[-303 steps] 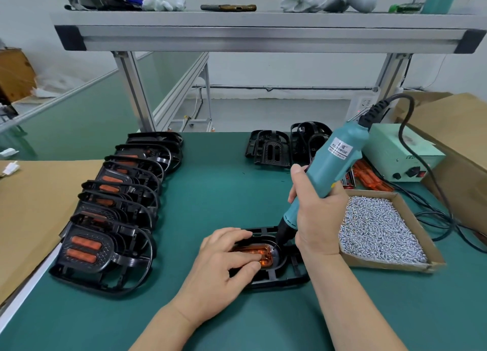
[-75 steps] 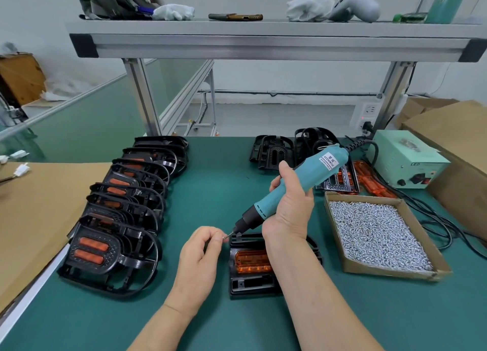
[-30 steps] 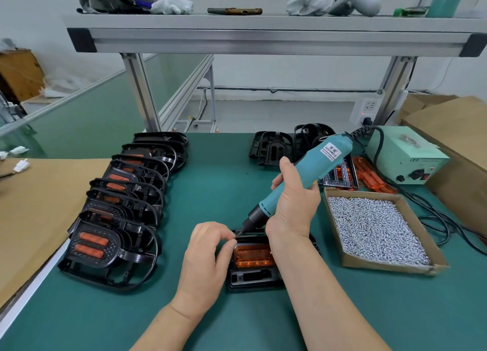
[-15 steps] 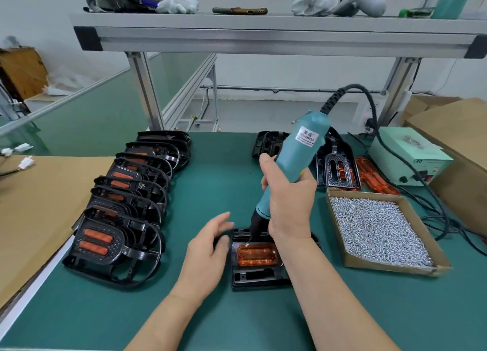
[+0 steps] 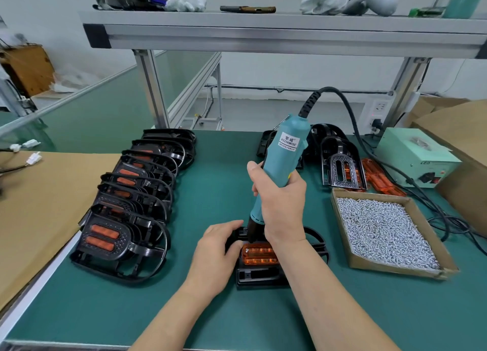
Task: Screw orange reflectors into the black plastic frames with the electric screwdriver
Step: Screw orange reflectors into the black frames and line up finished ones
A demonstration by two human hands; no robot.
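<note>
A black plastic frame [image 5: 259,275] lies on the green mat in front of me with an orange reflector [image 5: 259,256] seated in it. My right hand [image 5: 283,206] grips the teal electric screwdriver [image 5: 286,153], which stands nearly upright with its bit down at the reflector's far left corner. My left hand [image 5: 217,248] rests on the frame's left edge, fingers curved over it and thumb near the reflector.
A row of several finished frames [image 5: 131,200] with orange reflectors lies at the left. A cardboard tray of screws [image 5: 383,232] sits at the right. Behind it are loose orange reflectors [image 5: 379,175], more black frames [image 5: 340,163], the power supply box [image 5: 416,158] and cables.
The screwdriver has tipped further upright and its bit has come down onto the reflector's corner. My left hand has moved from open beside the frame onto its left edge.
</note>
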